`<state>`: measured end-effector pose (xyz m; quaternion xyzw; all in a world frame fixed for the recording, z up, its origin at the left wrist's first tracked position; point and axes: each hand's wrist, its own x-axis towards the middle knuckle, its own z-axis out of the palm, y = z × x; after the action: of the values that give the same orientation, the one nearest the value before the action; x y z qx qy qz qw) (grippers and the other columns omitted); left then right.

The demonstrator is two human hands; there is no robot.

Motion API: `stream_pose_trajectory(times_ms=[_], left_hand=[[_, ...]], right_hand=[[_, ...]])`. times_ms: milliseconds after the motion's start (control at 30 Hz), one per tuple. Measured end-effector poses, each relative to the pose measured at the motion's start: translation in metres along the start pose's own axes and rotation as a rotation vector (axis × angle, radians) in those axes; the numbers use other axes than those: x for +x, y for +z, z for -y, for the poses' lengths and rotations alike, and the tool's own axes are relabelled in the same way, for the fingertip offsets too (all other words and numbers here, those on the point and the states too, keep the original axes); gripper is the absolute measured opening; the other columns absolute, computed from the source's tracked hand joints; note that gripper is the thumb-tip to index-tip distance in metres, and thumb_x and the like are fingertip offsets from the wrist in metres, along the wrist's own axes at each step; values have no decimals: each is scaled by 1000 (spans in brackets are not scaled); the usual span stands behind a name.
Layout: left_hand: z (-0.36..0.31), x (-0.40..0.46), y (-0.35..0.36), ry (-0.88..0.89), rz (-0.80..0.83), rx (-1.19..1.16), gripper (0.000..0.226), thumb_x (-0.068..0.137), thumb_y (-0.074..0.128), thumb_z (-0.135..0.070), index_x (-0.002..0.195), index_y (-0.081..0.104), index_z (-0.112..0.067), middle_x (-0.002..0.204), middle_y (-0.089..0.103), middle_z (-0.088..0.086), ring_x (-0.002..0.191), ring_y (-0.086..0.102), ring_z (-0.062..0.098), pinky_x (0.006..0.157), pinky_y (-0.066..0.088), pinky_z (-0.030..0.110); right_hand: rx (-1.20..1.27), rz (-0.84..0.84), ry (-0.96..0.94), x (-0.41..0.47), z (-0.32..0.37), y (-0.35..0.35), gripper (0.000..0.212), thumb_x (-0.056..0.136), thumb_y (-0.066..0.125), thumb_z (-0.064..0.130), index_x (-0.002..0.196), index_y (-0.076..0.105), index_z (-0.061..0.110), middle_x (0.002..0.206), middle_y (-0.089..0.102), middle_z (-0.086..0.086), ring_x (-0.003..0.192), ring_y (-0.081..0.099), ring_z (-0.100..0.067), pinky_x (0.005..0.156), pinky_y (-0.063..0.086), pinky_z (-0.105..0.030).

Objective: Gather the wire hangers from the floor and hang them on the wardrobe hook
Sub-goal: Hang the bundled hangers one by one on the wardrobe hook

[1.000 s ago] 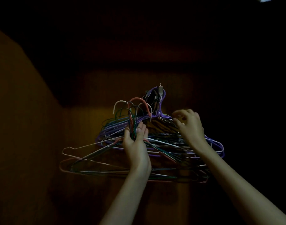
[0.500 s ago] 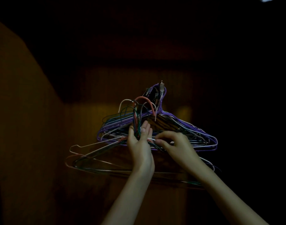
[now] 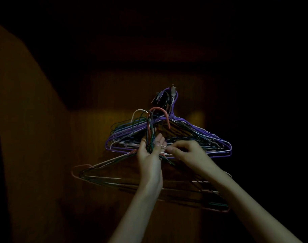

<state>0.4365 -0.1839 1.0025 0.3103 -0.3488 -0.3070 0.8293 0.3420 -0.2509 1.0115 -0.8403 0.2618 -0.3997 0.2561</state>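
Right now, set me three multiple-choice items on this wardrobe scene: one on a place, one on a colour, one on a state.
1. Where does the purple hanger hang?
A. On the wardrobe hook
B. On the floor
C. On the person's forearm

2. What colour is the topmost hook loop in the held bundle?
A. Yellow
B. Red
C. Black

3. What is the left hand doing?
A. Hanging open and idle
B. Lying flat on the wardrobe wall
C. Gripping the bundle's necks

Answers:
1. A, its purple neck loops over the metal hook at the top of the hung stack.
2. B, a red curve arches above the other loops.
3. C, its fingers curl round the gathered wires, while the right hand pinches wires beside it.
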Motion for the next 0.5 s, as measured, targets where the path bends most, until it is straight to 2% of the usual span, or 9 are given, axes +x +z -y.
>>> stream_pose_trajectory(times_ms=[100, 167, 233, 300, 433, 500], left_hand=[[-2, -3, -3, -40, -58, -150, 43, 94, 39, 9, 133, 42, -9, 110, 61, 12, 93, 63, 13, 88, 48, 29], [-5, -5, -6, -37, -88, -180, 36, 94, 38, 11, 120, 49, -11, 102, 60, 8, 93, 61, 16, 96, 44, 32], [-8, -7, -8, -31, -109, -166, 35, 94, 38, 10, 117, 52, -12, 110, 60, 11, 96, 61, 19, 96, 43, 32], [-11, -10, -9, -40, -125, -174, 41, 94, 37, 11, 129, 45, -8, 120, 56, 17, 92, 61, 18, 95, 43, 32], [-10, -20, -6, -67, -110, -143, 40, 95, 35, 10, 129, 45, -7, 125, 56, 17, 101, 59, 20, 96, 43, 31], [-7, -28, -5, -98, -103, -113, 41, 94, 37, 9, 132, 44, -5, 126, 57, 16, 101, 60, 19, 97, 43, 31]], right_hand=[[-22, -102, 0, 2, -4, -6, 10, 91, 57, 28, 87, 66, 28, 88, 66, 10, 89, 60, -4, 81, 46, -25], [-38, -142, 12, 2, -8, -13, 12, 91, 58, 26, 83, 64, 32, 87, 64, 13, 91, 59, -4, 84, 47, -26], [-46, -158, 10, 0, -9, -20, 12, 90, 58, 26, 83, 63, 34, 86, 63, 17, 91, 58, -2, 84, 46, -23], [-54, -160, -7, -4, -9, -24, 10, 90, 58, 27, 85, 64, 32, 87, 62, 17, 93, 58, -1, 83, 44, -21], [-91, -149, -41, -10, -1, -20, 5, 90, 59, 32, 86, 61, 33, 84, 61, 15, 83, 57, -2, 71, 45, -18], [-80, -126, -66, -11, 6, -16, 4, 89, 59, 32, 89, 60, 36, 86, 61, 16, 84, 58, -1, 72, 46, -19]])
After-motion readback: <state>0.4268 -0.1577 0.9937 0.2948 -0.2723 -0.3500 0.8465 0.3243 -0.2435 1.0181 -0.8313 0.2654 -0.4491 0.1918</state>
